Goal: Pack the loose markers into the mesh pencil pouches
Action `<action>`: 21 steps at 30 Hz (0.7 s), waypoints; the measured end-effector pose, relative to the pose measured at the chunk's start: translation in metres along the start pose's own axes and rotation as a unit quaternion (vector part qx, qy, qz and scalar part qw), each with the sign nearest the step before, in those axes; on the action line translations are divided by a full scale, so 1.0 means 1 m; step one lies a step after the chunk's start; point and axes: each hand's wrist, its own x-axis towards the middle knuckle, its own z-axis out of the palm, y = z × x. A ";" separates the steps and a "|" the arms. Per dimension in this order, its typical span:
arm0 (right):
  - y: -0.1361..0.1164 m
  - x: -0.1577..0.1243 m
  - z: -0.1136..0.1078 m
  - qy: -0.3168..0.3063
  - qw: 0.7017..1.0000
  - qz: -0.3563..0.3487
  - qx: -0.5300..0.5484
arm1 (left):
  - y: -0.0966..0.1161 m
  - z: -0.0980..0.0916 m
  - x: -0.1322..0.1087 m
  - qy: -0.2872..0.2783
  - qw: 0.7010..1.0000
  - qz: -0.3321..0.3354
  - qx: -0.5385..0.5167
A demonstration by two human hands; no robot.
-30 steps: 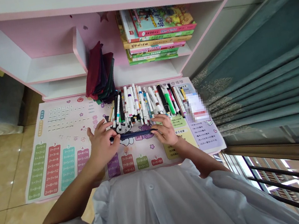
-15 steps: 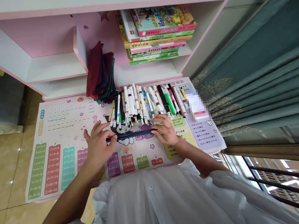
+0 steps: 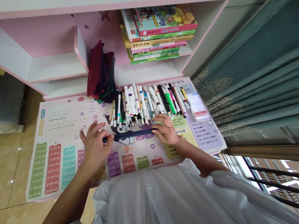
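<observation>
A long, narrow, dark blue strip [image 3: 133, 134], perhaps folded cloth, stretches sideways over the printed desk mat, level and straight. At its left end, my left hand [image 3: 94, 141] pinches it between thumb and finger, the other fingers fanned out. My right hand [image 3: 166, 130] grips the opposite end with curled fingers. Just beyond the strip lies a wide row of markers [image 3: 142, 103], mostly white with some black and green ones. Behind them to the left leans a stack of dark red, navy and green cloth pieces [image 3: 101, 74].
A stack of books [image 3: 160, 40] stands in the pink and white shelf [image 3: 57, 66] behind the desk. The mat [image 3: 66, 132] carries printed sums. A blurred pale item [image 3: 198, 107] lies at right, near a teal curtain [image 3: 267, 60].
My left hand has slid slightly left along the dark blue strip, so a longer stretch shows between the hands. My right hand stays in place.
</observation>
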 end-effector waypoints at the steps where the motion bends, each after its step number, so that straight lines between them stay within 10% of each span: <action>1: 0.000 0.000 0.000 0.000 1.000 0.000 -0.002 | -0.001 0.000 0.000 0.002 1.000 -0.002 -0.001; 21: -0.002 0.003 0.000 0.017 0.999 -0.020 -0.020 | -0.011 -0.004 -0.003 0.035 0.999 -0.013 0.007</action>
